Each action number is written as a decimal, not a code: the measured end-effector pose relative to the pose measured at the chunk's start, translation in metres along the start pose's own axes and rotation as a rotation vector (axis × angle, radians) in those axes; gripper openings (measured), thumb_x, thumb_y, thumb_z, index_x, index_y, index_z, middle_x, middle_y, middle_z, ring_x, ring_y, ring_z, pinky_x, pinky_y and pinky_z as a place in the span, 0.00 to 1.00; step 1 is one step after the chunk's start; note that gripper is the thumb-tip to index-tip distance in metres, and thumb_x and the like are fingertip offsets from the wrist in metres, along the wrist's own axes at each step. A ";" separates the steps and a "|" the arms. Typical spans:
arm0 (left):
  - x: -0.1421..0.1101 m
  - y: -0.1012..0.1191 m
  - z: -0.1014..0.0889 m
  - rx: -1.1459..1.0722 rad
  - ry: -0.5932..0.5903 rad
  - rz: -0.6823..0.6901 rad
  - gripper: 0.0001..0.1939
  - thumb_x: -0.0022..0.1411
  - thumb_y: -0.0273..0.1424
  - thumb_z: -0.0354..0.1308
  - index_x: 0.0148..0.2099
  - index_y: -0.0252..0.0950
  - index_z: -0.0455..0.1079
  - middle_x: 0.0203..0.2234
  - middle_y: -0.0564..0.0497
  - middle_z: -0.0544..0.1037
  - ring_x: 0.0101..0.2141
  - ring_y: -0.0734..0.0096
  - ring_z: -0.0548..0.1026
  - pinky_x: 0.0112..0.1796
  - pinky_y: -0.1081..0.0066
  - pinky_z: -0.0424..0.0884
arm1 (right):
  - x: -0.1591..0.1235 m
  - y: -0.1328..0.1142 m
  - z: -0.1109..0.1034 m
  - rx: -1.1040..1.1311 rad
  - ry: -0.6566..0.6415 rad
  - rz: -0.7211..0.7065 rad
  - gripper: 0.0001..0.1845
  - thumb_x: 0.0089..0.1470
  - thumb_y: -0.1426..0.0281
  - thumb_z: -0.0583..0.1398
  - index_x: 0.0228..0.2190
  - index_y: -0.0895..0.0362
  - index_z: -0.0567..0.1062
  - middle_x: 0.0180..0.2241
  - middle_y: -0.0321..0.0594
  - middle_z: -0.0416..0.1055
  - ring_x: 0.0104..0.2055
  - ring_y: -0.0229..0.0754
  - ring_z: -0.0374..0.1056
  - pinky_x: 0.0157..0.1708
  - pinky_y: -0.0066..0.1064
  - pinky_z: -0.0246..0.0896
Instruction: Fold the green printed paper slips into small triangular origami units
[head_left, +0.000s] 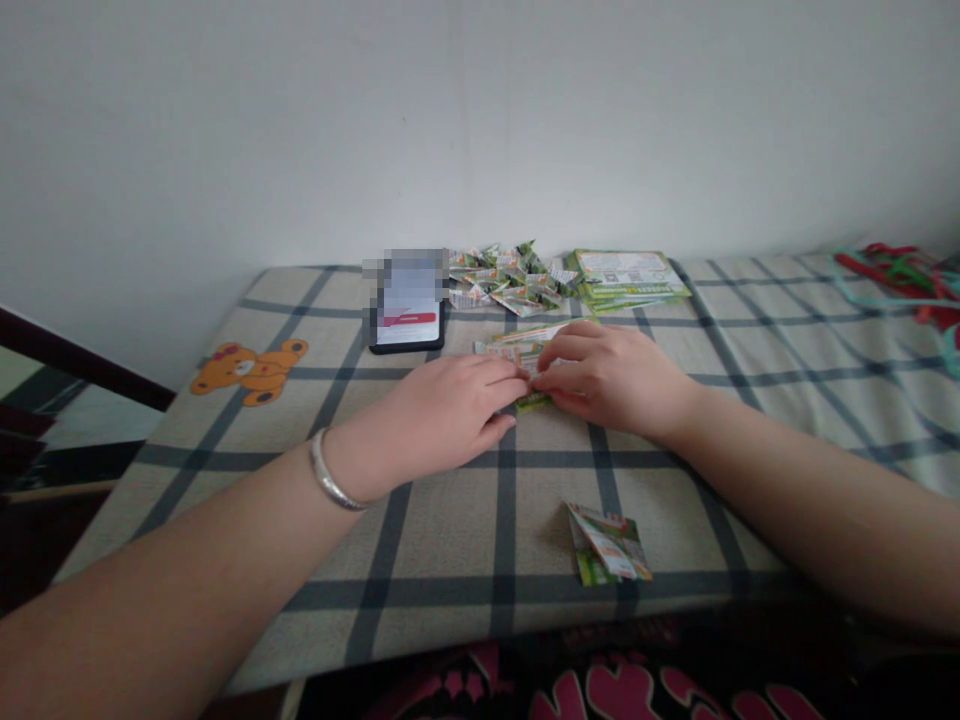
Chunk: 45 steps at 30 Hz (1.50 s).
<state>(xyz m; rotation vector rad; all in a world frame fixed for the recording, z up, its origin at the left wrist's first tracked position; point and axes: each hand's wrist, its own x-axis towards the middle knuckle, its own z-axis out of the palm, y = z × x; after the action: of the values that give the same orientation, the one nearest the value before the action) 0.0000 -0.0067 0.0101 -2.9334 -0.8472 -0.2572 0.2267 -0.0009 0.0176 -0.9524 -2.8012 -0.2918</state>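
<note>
On the checked tablecloth lies a printed green-and-white paper leaflet (537, 343), partly covered by my hands. My left hand (454, 408), with a silver bangle at the wrist, holds its left side with fingers close together. From the right, my right hand (611, 378) grips the same leaflet with bent fingers, its fingertips touching those of the left. The leaflet's near edge is mostly hidden under the fingers. Closer to the table's front edge sits a small folded paper piece (611, 545) with similar print, untouched.
Beyond the hands lie a pile of folded paper pieces (517, 280) and a stack of flat leaflets (626, 277). A phone (409, 305) rests left of the pile. A bear cutout (251, 370) is at the left; red and green strips (904, 275) lie far right. A wall (480, 130) borders the back.
</note>
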 end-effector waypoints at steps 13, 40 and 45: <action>-0.002 -0.003 0.002 -0.022 0.011 0.026 0.17 0.66 0.30 0.52 0.55 0.35 0.69 0.53 0.44 0.74 0.53 0.59 0.72 0.54 0.58 0.69 | -0.001 -0.003 0.001 -0.108 0.010 0.147 0.11 0.58 0.70 0.57 0.33 0.55 0.81 0.42 0.41 0.77 0.38 0.45 0.71 0.32 0.35 0.56; -0.005 -0.007 -0.002 0.023 0.058 0.078 0.18 0.62 0.25 0.52 0.53 0.37 0.74 0.50 0.53 0.78 0.51 0.61 0.72 0.54 0.59 0.68 | -0.002 0.021 0.017 -0.036 0.138 0.357 0.13 0.58 0.68 0.56 0.43 0.59 0.75 0.41 0.46 0.77 0.42 0.49 0.72 0.38 0.36 0.62; -0.004 -0.007 0.002 0.015 0.096 0.063 0.16 0.64 0.25 0.51 0.51 0.36 0.74 0.48 0.50 0.79 0.48 0.61 0.73 0.50 0.60 0.70 | 0.002 0.021 0.023 0.113 0.121 0.224 0.21 0.57 0.69 0.58 0.51 0.61 0.72 0.46 0.49 0.76 0.48 0.51 0.70 0.50 0.41 0.62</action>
<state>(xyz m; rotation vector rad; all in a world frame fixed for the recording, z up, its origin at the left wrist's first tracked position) -0.0066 -0.0023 0.0076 -2.9011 -0.7396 -0.3814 0.2363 0.0218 -0.0010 -1.1662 -2.5436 -0.1523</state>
